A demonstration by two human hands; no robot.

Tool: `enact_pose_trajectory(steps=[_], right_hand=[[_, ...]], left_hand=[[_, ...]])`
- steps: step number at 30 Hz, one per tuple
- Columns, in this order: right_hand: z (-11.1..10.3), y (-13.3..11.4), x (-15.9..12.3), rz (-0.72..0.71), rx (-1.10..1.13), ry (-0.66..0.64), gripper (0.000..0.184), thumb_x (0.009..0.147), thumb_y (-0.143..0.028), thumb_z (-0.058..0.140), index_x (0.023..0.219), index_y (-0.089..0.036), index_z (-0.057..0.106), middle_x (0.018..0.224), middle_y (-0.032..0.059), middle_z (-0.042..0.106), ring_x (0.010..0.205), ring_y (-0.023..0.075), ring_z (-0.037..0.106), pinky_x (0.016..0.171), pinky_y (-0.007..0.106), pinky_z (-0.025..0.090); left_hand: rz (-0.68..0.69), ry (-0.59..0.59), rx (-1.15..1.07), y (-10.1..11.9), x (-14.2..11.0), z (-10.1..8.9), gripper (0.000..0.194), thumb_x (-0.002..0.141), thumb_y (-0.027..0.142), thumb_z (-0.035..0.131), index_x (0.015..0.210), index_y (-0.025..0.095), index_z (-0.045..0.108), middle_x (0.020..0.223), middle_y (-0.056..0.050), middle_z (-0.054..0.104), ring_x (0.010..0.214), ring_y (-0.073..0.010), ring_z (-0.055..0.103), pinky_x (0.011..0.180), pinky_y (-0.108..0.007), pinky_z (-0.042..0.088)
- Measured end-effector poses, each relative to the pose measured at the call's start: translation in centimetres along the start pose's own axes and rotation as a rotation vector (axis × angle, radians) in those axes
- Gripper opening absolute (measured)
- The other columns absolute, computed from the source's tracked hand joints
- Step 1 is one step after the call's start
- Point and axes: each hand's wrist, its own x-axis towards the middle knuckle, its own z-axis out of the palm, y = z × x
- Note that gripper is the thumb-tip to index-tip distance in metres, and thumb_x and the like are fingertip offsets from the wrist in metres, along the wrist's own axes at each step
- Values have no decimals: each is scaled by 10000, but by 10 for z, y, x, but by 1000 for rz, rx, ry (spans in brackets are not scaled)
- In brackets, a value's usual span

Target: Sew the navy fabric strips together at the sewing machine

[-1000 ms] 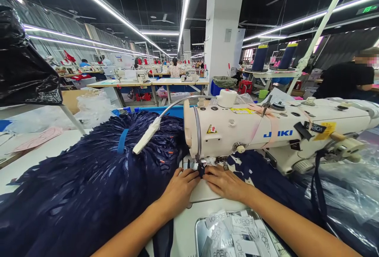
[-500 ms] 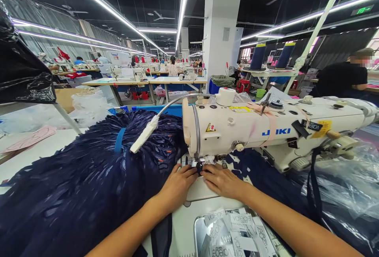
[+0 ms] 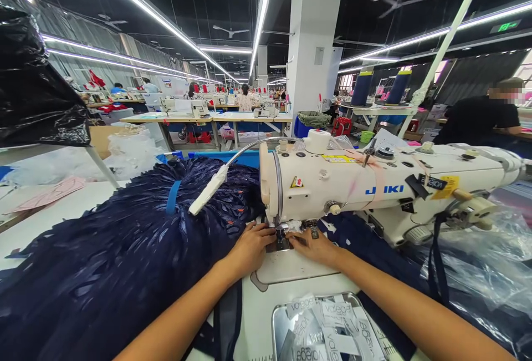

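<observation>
"Below the needle end of the white sewing machine (image 3: pixel 316 183), what does your feed give you?"

"Both of my hands, palms down, one on either side of the presser foot. My left hand (image 3: pixel 249 247) has its fingers bent and close together; my right hand (image 3: pixel 313 247) comes in from the other side, fingertips near the left's."

"Have they got hold of anything?"

"I can't tell from this far off — a small dark piece (image 3: pixel 282 240) shows between the fingertips, close by the foot, but whether either hand pinches it is hidden from me."

"And the rest of the fabric?"

"A large navy heap (image 3: pixel 124 250) lies to my left, a blue band (image 3: pixel 172 197) across it. More navy cloth (image 3: pixel 347 233) spreads beyond my right hand, beneath the machine's arm."

"What can you read?"

"Big blue letters on the machine, JUKI, with a pink strap (image 3: pixel 379 175) partly covering the U. A black label (image 3: pixel 434 182) further along carries pale lettering I can't fully make out, and the yellow sticker (image 3: pixel 339 158) is too small. Nearest me, the metal tray (image 3: pixel 280 322) holds overlapping white labels (image 3: pixel 338 344) — several print 'valege', some lying sideways."
</observation>
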Motion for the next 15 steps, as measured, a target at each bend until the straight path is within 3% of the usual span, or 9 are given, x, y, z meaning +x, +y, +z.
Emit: enact_pose_trajectory(steps=[4, 7, 11, 15], right_hand=[[14, 3, 17, 45, -11, 43, 252, 878, -221, 435, 1056, -223, 613, 804, 45, 700, 741, 203, 654, 712, 365, 543], [16, 6, 19, 27, -35, 58, 236, 875, -220, 460, 1062, -236, 603, 773, 42, 695, 721, 208, 650, 703, 375, 542], [14, 13, 5, -11, -79, 54, 180, 870, -238, 489, 930, -204, 655, 729, 68, 684, 725, 223, 646, 728, 387, 526], [18, 18, -8, -97, -229, 103, 257, 885, -289, 471, 883, -133, 675, 748, 115, 678, 741, 253, 640, 716, 397, 510]], left_hand=[[-15, 94, 161, 7, -2, 4, 245, 799, 76, 465, 938, 144, 655, 1029, -86, 648, 1093, -243, 504, 1013, -472, 307], [-59, 125, 358, 12, -6, 8, 196, 818, 96, 486, 858, 111, 677, 1006, -135, 646, 1108, -302, 487, 1019, -538, 268], [-114, 59, 476, 16, -6, 7, 270, 788, 64, 498, 1012, 101, 644, 1115, -161, 602, 1155, -340, 444, 1007, -577, 256], [-132, -52, 440, 16, 2, 3, 354, 787, 83, 485, 1125, 119, 585, 1197, -128, 560, 1163, -330, 434, 1014, -579, 244]])
